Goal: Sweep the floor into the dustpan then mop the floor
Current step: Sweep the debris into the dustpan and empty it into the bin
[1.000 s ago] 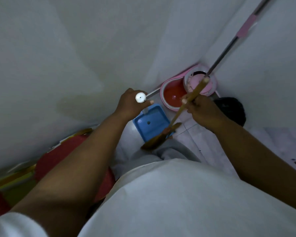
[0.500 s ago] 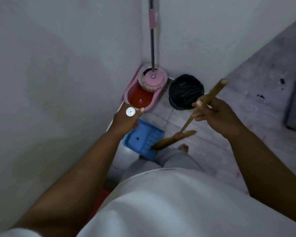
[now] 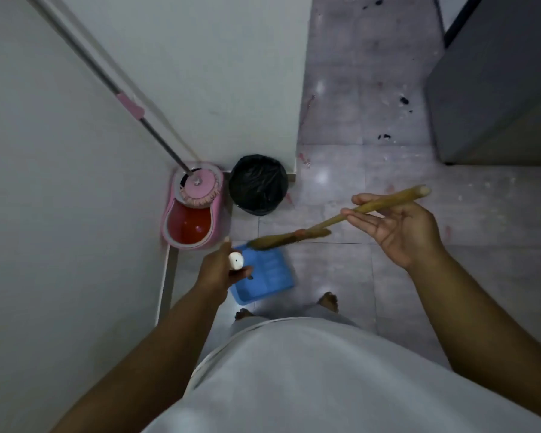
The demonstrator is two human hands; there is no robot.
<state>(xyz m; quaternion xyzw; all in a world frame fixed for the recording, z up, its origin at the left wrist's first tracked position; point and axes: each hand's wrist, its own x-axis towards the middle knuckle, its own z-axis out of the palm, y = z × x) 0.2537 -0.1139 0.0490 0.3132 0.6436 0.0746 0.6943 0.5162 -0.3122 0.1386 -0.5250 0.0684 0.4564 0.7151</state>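
Observation:
My left hand [image 3: 221, 270] is closed on the white-tipped handle of a blue dustpan [image 3: 267, 276], which hangs just above the tiled floor in front of my feet. My right hand [image 3: 400, 226] holds the wooden handle of a small broom [image 3: 297, 237]; the brush end points left over the dustpan's far edge. A pink mop bucket [image 3: 191, 226] stands in the corner with the mop [image 3: 200, 187] resting in its spinner, its long handle leaning up to the left. Dark debris spots [image 3: 384, 136] lie on the floor farther ahead.
A bin lined with a black bag [image 3: 258, 182] stands beside the bucket against the wall corner. White walls close in on the left. A dark grey cabinet or appliance [image 3: 494, 89] stands at the upper right. Pale tiles stretch ahead between them.
The view has turned right and away from the corner, showing more floor. My right hand swung the broom out to the right and flatter. My left hand kept the dustpan, now lower in view.

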